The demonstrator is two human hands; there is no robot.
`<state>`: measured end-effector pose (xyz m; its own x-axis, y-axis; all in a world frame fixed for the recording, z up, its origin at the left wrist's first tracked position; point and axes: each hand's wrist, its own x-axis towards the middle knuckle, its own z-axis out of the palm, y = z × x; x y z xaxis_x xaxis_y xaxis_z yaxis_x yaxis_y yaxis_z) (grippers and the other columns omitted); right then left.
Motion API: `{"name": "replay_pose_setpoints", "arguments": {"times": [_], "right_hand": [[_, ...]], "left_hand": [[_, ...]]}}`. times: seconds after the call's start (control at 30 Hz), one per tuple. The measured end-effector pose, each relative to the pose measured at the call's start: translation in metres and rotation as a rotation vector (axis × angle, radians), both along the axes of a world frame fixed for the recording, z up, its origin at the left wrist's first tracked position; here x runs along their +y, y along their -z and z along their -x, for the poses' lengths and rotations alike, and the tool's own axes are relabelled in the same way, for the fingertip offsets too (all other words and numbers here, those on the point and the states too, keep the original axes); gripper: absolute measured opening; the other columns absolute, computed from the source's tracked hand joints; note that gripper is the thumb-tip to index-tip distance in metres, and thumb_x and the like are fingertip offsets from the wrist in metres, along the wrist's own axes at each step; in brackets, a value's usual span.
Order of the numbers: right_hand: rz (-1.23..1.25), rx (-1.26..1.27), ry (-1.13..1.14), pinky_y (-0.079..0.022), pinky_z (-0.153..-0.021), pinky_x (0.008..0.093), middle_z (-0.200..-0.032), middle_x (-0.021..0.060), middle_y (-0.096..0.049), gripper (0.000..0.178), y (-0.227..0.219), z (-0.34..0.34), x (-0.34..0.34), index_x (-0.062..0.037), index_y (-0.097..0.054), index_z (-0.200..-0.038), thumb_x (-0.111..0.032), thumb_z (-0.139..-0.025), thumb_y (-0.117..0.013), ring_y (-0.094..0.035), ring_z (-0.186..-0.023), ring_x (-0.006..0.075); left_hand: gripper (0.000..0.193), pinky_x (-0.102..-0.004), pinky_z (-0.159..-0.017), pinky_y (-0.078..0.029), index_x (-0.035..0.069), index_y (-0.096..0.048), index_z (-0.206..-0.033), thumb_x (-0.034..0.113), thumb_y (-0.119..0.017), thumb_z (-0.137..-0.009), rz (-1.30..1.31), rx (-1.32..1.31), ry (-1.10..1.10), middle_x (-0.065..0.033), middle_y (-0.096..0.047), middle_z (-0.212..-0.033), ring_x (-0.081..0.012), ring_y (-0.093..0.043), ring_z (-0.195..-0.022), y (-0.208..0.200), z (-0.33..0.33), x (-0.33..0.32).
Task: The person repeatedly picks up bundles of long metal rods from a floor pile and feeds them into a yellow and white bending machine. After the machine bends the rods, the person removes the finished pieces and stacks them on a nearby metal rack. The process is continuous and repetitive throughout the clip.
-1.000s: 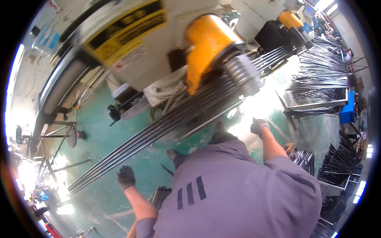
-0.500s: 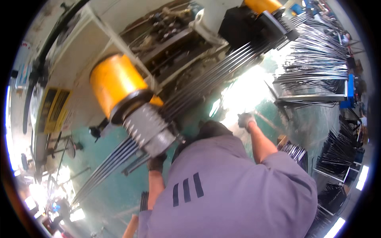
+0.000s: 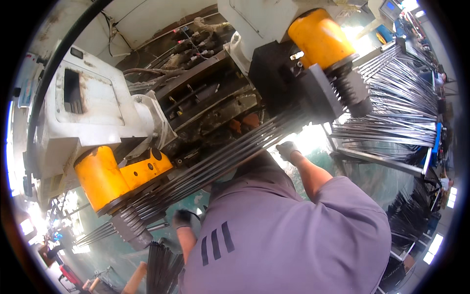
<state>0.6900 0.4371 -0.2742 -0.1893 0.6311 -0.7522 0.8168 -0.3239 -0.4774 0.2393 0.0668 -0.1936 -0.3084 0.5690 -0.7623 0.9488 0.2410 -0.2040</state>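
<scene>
We're holding our dark-gloved left hand (image 3: 183, 218) and grey-gloved right hand (image 3: 287, 149) apart near long dark metal rods (image 3: 225, 159), can't tell if gripping, 2 yellow-capped machine heads (image 3: 100, 179) presumably bracing the rods parallel.

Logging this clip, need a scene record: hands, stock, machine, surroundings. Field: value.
left hand: gloved, below the rod row; grip unclear
right hand: gloved, close to the rod row; contact unclear
rod row: several parallel metal rods, slanting up to the right
machine: white housing at left; yellow cylinders at left and right
surroundings: rod pile at right; dark bundle lower left
</scene>
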Motion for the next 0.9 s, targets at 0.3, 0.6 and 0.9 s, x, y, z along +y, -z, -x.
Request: {"name": "replay_pose_setpoints", "arguments": {"times": [0.3,0.6,0.9], "right_hand": [[0.21,0.162,0.403,-0.047,-0.047,0.031,-0.064,0.0067,-0.061,0.026,0.008,-0.023,0.024,0.0011,-0.067,-0.085,-0.025,-0.084,-0.063,-0.057,-0.051,0.0159],[0.018,-0.113,0.021,-0.05,-0.061,0.037,-0.071,0.0122,-0.066,0.026,-0.044,-0.056,-0.078,-0.0026,-0.066,-0.079,-0.027,-0.081,-0.059,-0.064,-0.065,0.0244],[0.08,-0.295,0.059,-0.05,-0.08,0.0371,-0.095,0.0179,-0.069,0.047,-0.09,-0.086,-0.172,-0.0045,-0.071,-0.098,-0.045,-0.08,-0.053,-0.066,-0.088,0.0304]], "left_hand": [[0.038,-0.0296,-0.075,-0.05,0.002,-0.061,-0.115,0.021,-0.069,-0.083,-0.735,-0.765,-1.343,-0.0098,-0.068,-0.097,-0.0174,-0.063,-0.085,-0.017,-0.122,0.081],[0.019,-0.031,-0.06,-0.05,0.001,-0.063,-0.097,0.012,-0.066,-0.082,-1.09,-0.692,-1.641,-0.01,-0.063,-0.083,-0.0173,-0.059,-0.07,0.003,-0.077,0.017],[0.024,-0.0346,-0.057,-0.05,-0.001,-0.055,-0.107,0.008,-0.061,-0.085,-0.876,-0.806,-1.778,-0.0144,-0.061,-0.088,-0.0244,-0.059,-0.069,-0.011,-0.125,-0.058]]}}
